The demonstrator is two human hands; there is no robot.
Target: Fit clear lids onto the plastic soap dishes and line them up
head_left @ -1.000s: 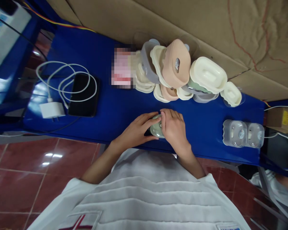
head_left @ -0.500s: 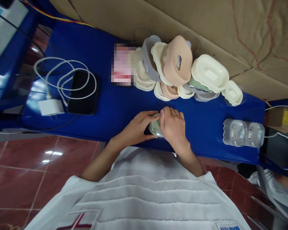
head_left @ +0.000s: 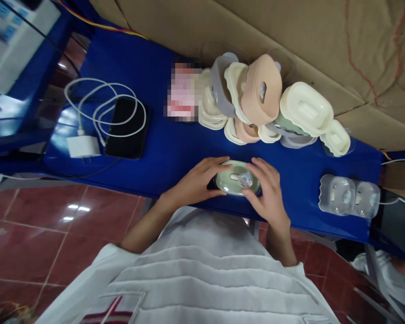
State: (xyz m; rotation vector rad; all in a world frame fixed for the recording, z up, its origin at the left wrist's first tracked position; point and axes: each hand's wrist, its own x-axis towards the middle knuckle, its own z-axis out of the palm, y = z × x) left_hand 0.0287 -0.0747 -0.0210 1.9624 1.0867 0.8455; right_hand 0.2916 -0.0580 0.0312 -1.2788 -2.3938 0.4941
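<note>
A: Fingers?
B: Left hand (head_left: 200, 179) curls round one end of the green box (head_left: 228, 183), gripping. Right hand (head_left: 268, 191) spreads round the other end; can't tell if it grips.
A: Box location?
B: Blue table (head_left: 175, 150), near front edge, between the hands.
A: Writing?
B: Round sticker (head_left: 245, 180) on the box, print too small to read.
A: Other containers?
B: Clear boxes (head_left: 335, 197) to the right, round stickers showing, also unreadable. Behind: piled peach box (head_left: 270, 103), gray tub (head_left: 222, 92), cream tray (head_left: 307, 108).
A: Far left?
B: Phone (head_left: 126, 144), white cable (head_left: 119, 135) looped over it.
</note>
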